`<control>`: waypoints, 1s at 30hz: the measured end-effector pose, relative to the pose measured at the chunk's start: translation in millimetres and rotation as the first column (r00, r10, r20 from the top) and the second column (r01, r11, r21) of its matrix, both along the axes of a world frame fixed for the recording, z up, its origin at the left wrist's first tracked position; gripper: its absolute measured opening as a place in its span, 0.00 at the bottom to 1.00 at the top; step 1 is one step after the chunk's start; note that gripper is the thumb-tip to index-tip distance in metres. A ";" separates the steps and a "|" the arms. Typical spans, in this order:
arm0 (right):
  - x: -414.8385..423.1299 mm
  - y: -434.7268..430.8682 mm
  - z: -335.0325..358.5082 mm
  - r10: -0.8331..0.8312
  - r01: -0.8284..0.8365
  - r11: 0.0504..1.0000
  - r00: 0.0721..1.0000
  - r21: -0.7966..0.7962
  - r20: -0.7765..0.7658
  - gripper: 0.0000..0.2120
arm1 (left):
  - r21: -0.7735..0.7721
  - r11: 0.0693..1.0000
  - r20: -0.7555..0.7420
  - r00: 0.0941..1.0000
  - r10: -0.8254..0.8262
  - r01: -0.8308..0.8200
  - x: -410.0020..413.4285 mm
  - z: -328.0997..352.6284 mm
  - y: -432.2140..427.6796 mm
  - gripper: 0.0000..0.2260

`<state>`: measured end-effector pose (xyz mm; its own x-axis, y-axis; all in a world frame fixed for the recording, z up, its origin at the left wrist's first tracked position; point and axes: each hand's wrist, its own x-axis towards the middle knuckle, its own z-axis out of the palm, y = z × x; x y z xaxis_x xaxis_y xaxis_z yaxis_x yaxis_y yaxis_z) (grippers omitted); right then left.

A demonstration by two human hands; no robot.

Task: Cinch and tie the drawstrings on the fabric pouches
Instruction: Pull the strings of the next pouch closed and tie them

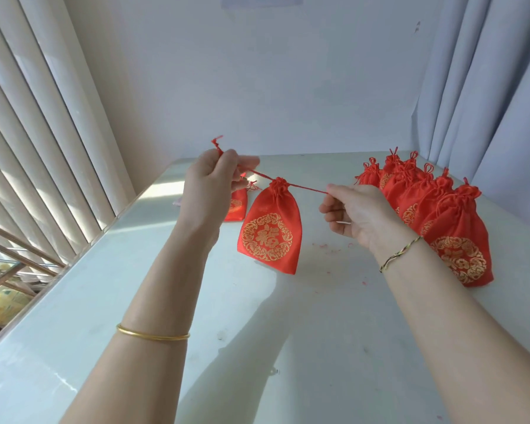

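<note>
Red satin, stamped with a gold roundel, hangs between a person's two hands: a small pouch (270, 231) with its mouth gathered tight, strung on a taut red drawstring (306, 188) above a pale tabletop (257, 316). The left hand (214, 182) pinches one cord between curled fingers and thumb, the knotted end (217, 143) poking up above the knuckles. The right hand (355, 215) pinches the other cord at its fingertips, its remaining fingers loosely curled. Whether the pouch's lower edge touches the tabletop cannot be told. At right, a row of cinched pouches (435, 209) lies overlapping along the tabletop's edge, beside a pale curtain (471, 87). Another pouch (236, 206) lies flat behind the left hand. A gold bangle (153, 334) circles the left forearm, a braided bracelet (401, 252) the right wrist.
</note>
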<state>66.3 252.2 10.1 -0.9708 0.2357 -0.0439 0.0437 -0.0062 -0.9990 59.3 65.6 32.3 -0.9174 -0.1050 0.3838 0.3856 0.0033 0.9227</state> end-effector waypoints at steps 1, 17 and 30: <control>0.5 -0.3 1.7 0.014 -0.014 1.000 1.000 -0.005 -0.001 0.16 | 0.096 0.990 -0.003 0.995 -0.101 0.100 1.5 1.6 1.2 0.13; 22.8 -29.6 32.8 0.222 -0.172 0.973 0.882 0.154 -0.415 0.16 | -0.423 0.874 0.093 0.971 -0.222 0.241 18.2 9.1 11.8 0.03; 11.4 -37.5 13.1 0.285 -0.122 0.922 0.854 0.367 -0.434 0.10 | -0.210 0.969 0.124 0.987 -0.106 0.131 9.4 2.4 11.8 0.04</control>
